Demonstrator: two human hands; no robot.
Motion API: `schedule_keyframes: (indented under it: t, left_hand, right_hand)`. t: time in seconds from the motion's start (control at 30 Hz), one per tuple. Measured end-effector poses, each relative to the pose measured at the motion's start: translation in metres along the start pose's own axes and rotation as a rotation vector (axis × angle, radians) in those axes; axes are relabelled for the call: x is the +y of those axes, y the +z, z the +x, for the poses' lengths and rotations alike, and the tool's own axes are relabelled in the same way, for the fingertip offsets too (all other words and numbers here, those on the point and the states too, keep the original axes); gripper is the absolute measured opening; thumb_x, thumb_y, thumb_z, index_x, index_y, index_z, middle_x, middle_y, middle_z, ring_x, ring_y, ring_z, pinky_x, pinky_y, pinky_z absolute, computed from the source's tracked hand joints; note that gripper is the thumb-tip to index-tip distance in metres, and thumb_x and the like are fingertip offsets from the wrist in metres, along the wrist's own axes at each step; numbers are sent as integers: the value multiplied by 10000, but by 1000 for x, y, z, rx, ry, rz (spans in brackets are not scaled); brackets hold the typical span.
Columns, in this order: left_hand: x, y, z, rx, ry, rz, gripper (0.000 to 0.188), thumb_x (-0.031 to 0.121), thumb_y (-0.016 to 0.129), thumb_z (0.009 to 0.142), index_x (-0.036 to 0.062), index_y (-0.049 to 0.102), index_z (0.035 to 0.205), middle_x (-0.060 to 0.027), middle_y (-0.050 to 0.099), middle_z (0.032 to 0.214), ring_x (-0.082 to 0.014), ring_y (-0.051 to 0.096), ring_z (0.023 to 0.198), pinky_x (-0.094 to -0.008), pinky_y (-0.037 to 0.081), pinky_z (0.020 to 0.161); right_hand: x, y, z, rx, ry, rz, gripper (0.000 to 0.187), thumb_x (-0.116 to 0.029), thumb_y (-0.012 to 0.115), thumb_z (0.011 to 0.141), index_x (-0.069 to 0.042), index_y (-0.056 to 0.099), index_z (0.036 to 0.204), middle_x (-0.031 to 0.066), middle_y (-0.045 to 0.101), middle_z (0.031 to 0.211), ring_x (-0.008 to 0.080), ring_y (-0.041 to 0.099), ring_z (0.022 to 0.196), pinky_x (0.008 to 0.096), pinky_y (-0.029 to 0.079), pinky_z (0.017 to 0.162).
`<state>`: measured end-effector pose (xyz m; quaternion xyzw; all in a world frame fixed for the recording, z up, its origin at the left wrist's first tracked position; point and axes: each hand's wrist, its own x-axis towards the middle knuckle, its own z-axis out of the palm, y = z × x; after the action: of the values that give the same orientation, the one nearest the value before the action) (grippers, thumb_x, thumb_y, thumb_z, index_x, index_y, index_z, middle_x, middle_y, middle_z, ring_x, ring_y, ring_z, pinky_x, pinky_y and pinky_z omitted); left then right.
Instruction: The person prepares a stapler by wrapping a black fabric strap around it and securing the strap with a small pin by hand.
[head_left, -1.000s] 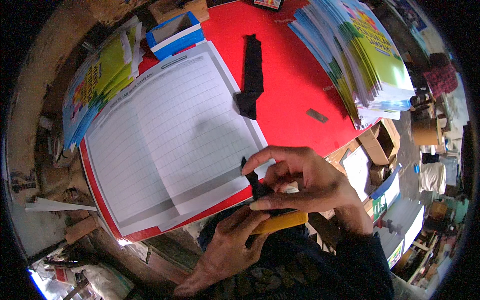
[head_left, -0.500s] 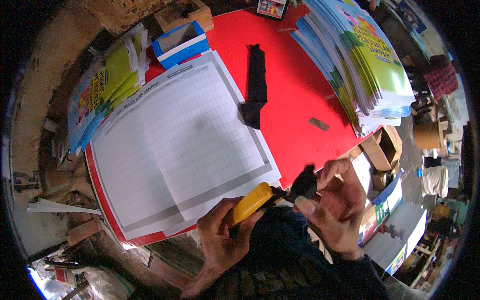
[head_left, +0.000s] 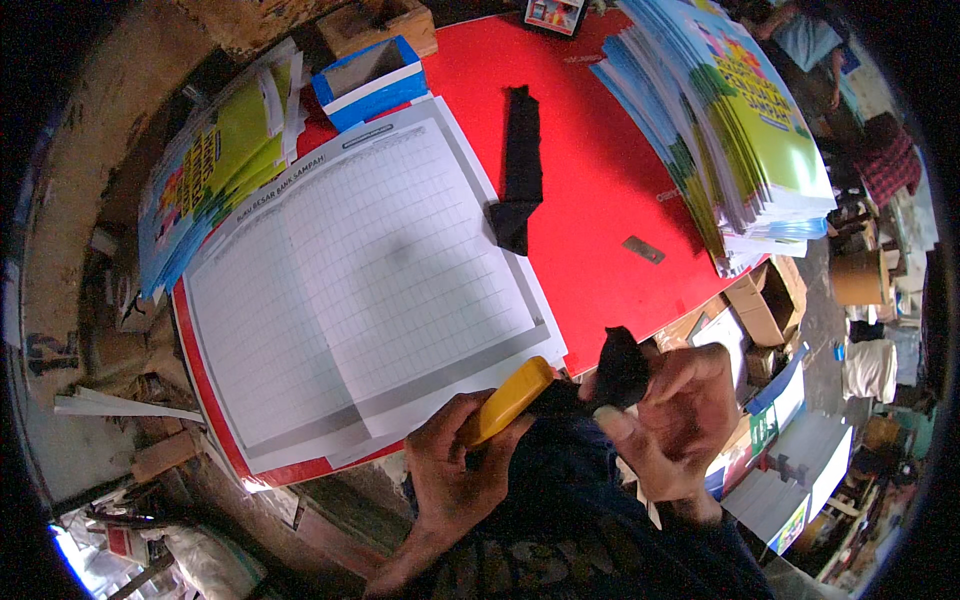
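Note:
My left hand (head_left: 459, 462) is closed round a rounded yellow tool (head_left: 510, 400), which tilts up to the right; its exact kind is unclear. To its right, my right hand (head_left: 680, 413) pinches a crumpled black cloth-like piece (head_left: 622, 368) between thumb and fingers. Dark material bridges the gap between the hands, but it blends with my dark shirt. Both hands are in front of the table's near edge. Beyond them, a folded black strip (head_left: 521, 160) lies partly on a large gridded sheet (head_left: 370, 270). A small grey metal plate (head_left: 643, 249) rests on the red tabletop (head_left: 590, 290).
Colourful booklets are stacked at the right (head_left: 735, 130), and another booklet pile (head_left: 205, 185) lies at the left. A blue and white open box (head_left: 370, 82) sits behind the sheet. Cardboard boxes (head_left: 765, 305) stand beyond the table's right edge. A person (head_left: 805, 50) is at the far right.
The black piece in my right hand has shifted slightly right and stands more upright. The yellow tool has moved a little right and up. A person has come into view at the far right.

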<state>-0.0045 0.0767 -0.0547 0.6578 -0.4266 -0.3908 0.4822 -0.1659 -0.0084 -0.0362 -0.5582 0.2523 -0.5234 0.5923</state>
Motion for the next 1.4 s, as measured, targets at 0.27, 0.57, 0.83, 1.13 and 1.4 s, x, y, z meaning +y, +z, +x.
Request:
schedule_keyframes:
  t: [0.27, 0.57, 0.83, 1.13, 1.4]
  left_hand:
    - [-9, -1, 3, 76, -158, 50, 201, 17, 573, 913, -9, 515, 1104, -71, 590, 875, -115, 571, 798, -272, 501, 750]
    - [-5, -16, 3, 115, -505, -989, 339, 8, 539, 912, -55, 462, 1236, -102, 561, 1004, -155, 573, 856, -299, 500, 826]
    - [-8, -19, -6, 24, -469, -1145, 403, 73, 583, 937, -97, 449, 1277, -114, 582, 1037, -163, 604, 980, -330, 510, 946]
    - [1, -23, -7, 61, -604, -1194, 287, 85, 611, 955, -51, 509, 1185, -10, 553, 907, -98, 581, 856, -282, 523, 892]
    - [5, -24, -1, 32, -326, -880, 324, 102, 620, 946, -23, 452, 1193, -23, 468, 892, -76, 486, 796, -270, 468, 779]
  right_hand:
    - [-4, -8, -23, -666, -240, -411, 343, -94, 739, 794, -71, 677, 1130, 61, 703, 1055, 237, 678, 993, 420, 529, 963]
    - [-7, -23, -12, -619, -163, -561, 354, -40, 741, 737, -46, 668, 1083, 101, 700, 906, 282, 699, 855, 425, 584, 816]
    - [9, -30, -10, -562, -164, -740, 335, -53, 750, 691, -88, 681, 1016, 108, 693, 883, 290, 700, 852, 389, 589, 751]
    - [21, -40, 1, -466, -68, -214, 204, -53, 777, 604, -69, 665, 774, 101, 642, 745, 277, 633, 704, 379, 517, 666]
    - [10, -49, 15, 368, 40, -464, 168, -133, 701, 801, -12, 627, 891, 141, 647, 955, 208, 579, 833, 331, 451, 747]
